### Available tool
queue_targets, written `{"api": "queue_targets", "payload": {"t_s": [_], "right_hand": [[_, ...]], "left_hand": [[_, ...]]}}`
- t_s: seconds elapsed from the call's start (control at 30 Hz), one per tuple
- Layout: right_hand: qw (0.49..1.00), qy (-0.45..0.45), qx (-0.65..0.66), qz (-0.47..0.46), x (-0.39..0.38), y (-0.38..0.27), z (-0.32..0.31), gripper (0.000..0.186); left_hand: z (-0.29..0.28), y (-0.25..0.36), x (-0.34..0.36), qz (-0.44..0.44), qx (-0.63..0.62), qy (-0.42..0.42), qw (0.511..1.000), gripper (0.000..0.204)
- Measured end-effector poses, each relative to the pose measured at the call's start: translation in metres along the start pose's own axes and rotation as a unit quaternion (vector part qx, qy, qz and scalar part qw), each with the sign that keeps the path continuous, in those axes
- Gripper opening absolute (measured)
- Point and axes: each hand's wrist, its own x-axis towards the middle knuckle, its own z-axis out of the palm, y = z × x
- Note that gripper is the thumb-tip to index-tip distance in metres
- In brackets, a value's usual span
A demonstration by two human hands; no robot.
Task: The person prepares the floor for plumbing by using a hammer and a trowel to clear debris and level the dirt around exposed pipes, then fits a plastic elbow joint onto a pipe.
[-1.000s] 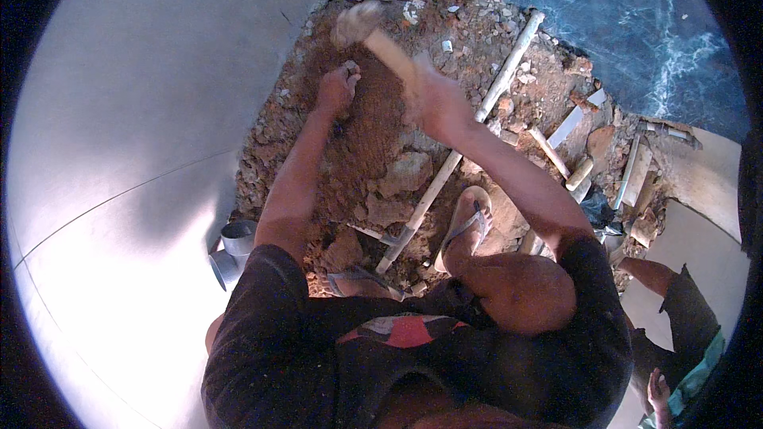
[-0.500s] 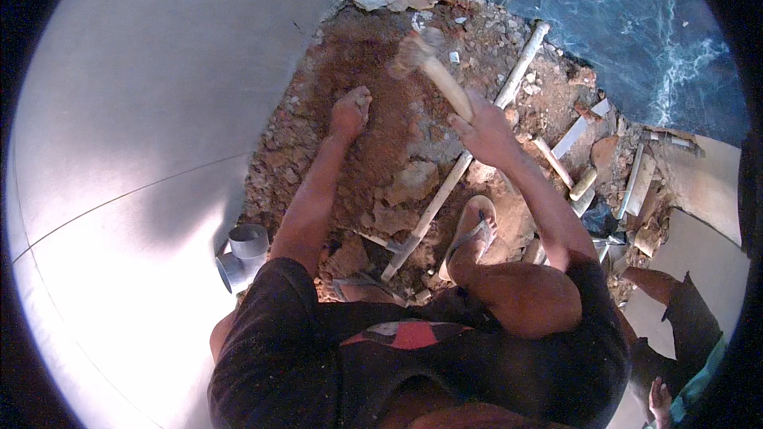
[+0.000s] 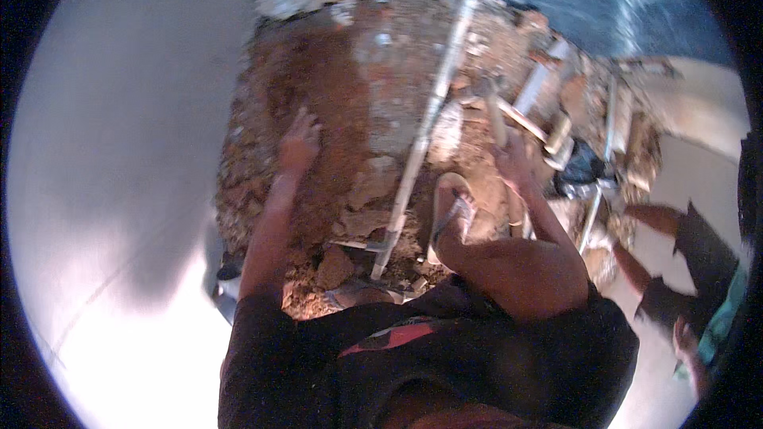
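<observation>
Hammer (image 3: 494, 111): pale wooden handle, blurred, head hard to make out against the debris; upright in the picture, rising from the right hand over the broken ground right of the long pipe. Right hand (image 3: 515, 160) closed around the lower end of the handle, fingers wrapped, thumb side toward the pipe. Left hand (image 3: 300, 143) spread fairly wide, fingers fanned, palm down on reddish-brown rubble (image 3: 318, 87); whether anything lies gripped beneath it cannot be told.

Rubble filling a broken-out patch of floor: red earth, grey lumps of mortar, loose chunks near the knees. Long white pipe (image 3: 429, 115) running diagonally through the patch from upper right to lower left, between the two hands, lower end near a loose brown chunk (image 3: 335, 267). Shorter white pipe pieces (image 3: 534, 86) and fittings crowded at the right, just beyond the hammer. Foot in a pale sandal (image 3: 450, 214) planted on the rubble just right of the long pipe, bare knee below it. Smooth pale floor (image 3: 119, 191) to the left; dark blue marbled surface (image 3: 604, 0) at the top. Another person's arm (image 3: 648, 218) at the right edge, apart from the hammer.
</observation>
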Motion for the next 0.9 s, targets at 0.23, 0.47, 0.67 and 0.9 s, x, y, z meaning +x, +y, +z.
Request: {"api": "queue_targets", "payload": {"t_s": [0.23, 0.47, 0.67, 0.9], "right_hand": [[0.971, -0.059, 0.182, 0.142, -0.007, 0.092, 0.04, 0.029], [0.988, 0.084, -0.102, 0.079, 0.039, 0.139, -0.001, 0.041], [0.922, 0.28, -0.197, 0.183, 0.097, 0.176, -0.081, 0.061], [0.896, 0.183, -0.232, 0.333, 0.079, 0.119, -0.074, 0.058]], "left_hand": [[-0.028, 0.027, 0.013, -0.018, -0.097, -0.072, 0.992, 0.043], [-0.05, 0.012, 0.046, -0.227, -0.149, -0.255, 0.928, 0.055], [0.067, -0.106, 0.056, -0.233, -0.122, -0.304, 0.916, 0.028], [0.043, -0.011, 0.051, -0.003, 0.225, -0.248, 0.942, 0.03]]}}
